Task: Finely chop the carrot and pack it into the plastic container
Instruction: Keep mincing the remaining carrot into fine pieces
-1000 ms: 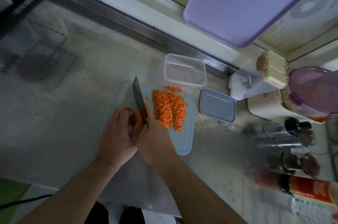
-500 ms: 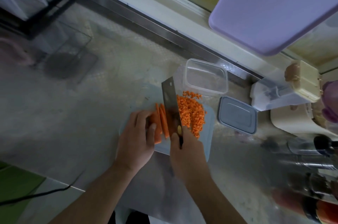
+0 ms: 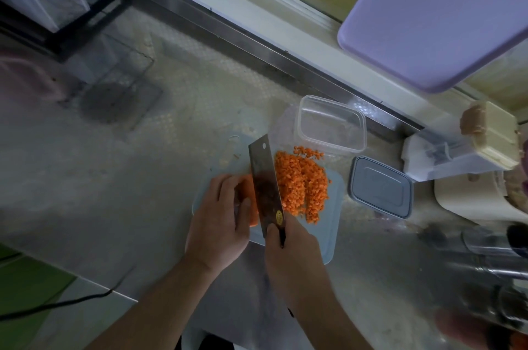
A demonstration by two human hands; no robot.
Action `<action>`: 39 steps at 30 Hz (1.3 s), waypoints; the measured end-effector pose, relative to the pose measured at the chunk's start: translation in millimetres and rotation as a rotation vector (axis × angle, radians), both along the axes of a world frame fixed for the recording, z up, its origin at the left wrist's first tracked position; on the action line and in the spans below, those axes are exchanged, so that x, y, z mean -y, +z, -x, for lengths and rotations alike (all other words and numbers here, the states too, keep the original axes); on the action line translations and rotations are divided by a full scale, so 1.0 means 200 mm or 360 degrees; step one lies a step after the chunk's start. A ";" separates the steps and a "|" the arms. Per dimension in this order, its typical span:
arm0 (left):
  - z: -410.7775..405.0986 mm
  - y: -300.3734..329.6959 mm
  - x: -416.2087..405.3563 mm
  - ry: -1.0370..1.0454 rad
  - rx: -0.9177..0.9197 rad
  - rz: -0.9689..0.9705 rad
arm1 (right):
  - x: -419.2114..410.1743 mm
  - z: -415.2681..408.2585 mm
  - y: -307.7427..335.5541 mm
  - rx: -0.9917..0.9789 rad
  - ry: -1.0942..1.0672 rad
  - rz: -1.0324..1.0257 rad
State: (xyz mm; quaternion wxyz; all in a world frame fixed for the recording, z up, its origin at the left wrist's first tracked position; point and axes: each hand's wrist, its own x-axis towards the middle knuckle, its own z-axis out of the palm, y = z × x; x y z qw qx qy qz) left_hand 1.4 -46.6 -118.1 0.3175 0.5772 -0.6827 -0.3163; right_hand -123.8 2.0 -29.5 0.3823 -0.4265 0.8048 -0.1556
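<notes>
Uncut carrot piece: orange, lying on the pale cutting board on the tabletop, mostly hidden under the left hand and behind the knife. Judged firm and stiff, light, probably a little slick on cut faces; best held from above with fingertips tucked back from the blade.

Left hand: fingers curled down over the carrot piece, pressing it to the board. Right hand: closed round the knife handle, broad blade upright and just beside the left fingers.

Chopped carrot: heap of small orange cubes on the board, right of the blade. Loose and light; judged easy to scatter, so scoop with the blade flat.

Plastic container: clear, open, no carrot inside, just beyond the board. Its grey lid lies beside it.
</notes>
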 end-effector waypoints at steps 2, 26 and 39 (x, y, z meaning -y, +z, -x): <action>0.00 0.00 0.00 0.0005 -0.0017 -0.0013 | -0.01 0.00 0.00 -0.0020 -0.0017 0.0011; 0.00 -0.02 0.00 -0.0009 -0.0013 0.0058 | -0.03 -0.05 0.04 -0.0029 -0.0007 -0.0081; 0.00 -0.01 0.01 0.0007 0.0002 0.0065 | -0.03 -0.06 0.05 -0.0083 0.0006 -0.0074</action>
